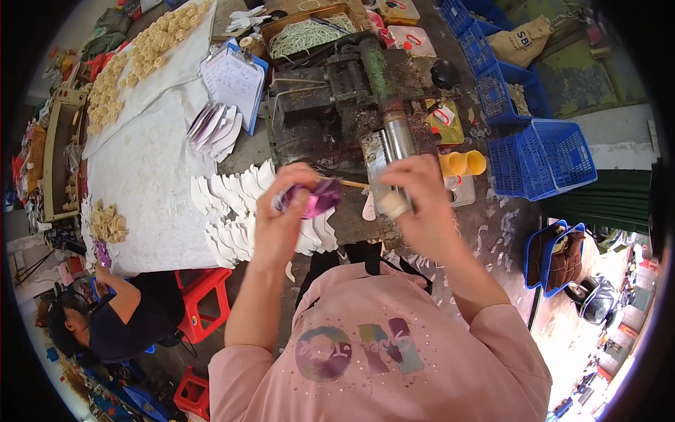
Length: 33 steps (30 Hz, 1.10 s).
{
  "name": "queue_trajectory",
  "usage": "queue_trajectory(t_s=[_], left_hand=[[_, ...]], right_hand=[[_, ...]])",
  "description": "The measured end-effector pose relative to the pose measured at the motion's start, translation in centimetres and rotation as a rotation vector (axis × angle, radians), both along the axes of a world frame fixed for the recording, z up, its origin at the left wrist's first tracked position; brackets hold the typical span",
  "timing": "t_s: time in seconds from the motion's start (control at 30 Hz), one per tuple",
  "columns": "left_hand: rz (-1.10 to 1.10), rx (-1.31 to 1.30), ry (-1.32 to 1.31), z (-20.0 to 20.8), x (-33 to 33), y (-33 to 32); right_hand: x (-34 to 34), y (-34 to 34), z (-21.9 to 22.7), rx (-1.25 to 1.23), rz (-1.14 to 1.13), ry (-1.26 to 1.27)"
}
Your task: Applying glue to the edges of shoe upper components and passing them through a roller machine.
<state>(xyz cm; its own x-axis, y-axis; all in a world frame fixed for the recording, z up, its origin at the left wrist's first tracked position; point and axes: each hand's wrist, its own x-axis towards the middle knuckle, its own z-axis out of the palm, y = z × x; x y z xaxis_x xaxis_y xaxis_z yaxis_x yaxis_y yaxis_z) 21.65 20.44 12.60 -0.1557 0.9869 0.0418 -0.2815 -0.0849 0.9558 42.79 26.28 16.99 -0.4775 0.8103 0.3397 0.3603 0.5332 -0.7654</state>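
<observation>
My left hand [287, 200] is closed around a shiny purple piece [322, 197], held over the near edge of the work table. A thin wooden stick [354, 184] shows just to the right of that piece; I cannot tell what it belongs to. My right hand [418, 190], smeared by motion, is curled around a small cream-coloured piece [392, 205] in front of the machine's metal cylinder [399, 137]. Below and left of my left hand, curved white pieces [228, 235] lie in rows on the table.
A greasy green machine [302, 119] stands ahead. Beyond it sits a box of pale cords [313, 35]. Left are a clipboard [235, 81], stacked pale sheets [214, 130] and heaped beige pieces [162, 35]. Blue crates [541, 158] stand right. A co-worker [119, 316] sits lower left near a red stool [204, 302].
</observation>
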Motion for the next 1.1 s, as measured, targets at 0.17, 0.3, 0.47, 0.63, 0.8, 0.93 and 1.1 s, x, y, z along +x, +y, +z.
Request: queue_trajectory(t_s=[0.17, 0.3, 0.47, 0.63, 0.8, 0.93, 1.1], left_hand=[[-0.067, 0.151, -0.377, 2.1, 5.7, -0.2], [0.098, 0.103, -0.105, 2.1, 6.8, -0.3], [0.160, 0.051, 0.091, 1.7, 7.5, -0.4], [0.226, 0.081, 0.333, 2.7, 8.2, 0.3], [0.213, 0.087, 0.297, 1.8, 8.6, 0.4], [0.197, 0.041, 0.115, 1.9, 8.8, 0.5], [0.263, -0.174, -0.011, 2.4, 6.1, 1.3]], right_hand=[[-3.9, -2.7, -1.6, 0.110, -0.077, 0.053], [-3.8, -2.7, -1.7, 0.176, -0.139, 0.110], [-3.2, -2.5, -2.0, 0.209, -0.139, 0.153], [-2.8, -2.6, -2.0, 0.212, -0.141, 0.102], [-2.4, -2.7, -2.2, 0.196, -0.151, 0.155], [-1.8, -2.5, -1.8, -0.066, -0.084, 0.272], [2.8, 0.4, 0.6, -0.302, -0.160, 0.491]])
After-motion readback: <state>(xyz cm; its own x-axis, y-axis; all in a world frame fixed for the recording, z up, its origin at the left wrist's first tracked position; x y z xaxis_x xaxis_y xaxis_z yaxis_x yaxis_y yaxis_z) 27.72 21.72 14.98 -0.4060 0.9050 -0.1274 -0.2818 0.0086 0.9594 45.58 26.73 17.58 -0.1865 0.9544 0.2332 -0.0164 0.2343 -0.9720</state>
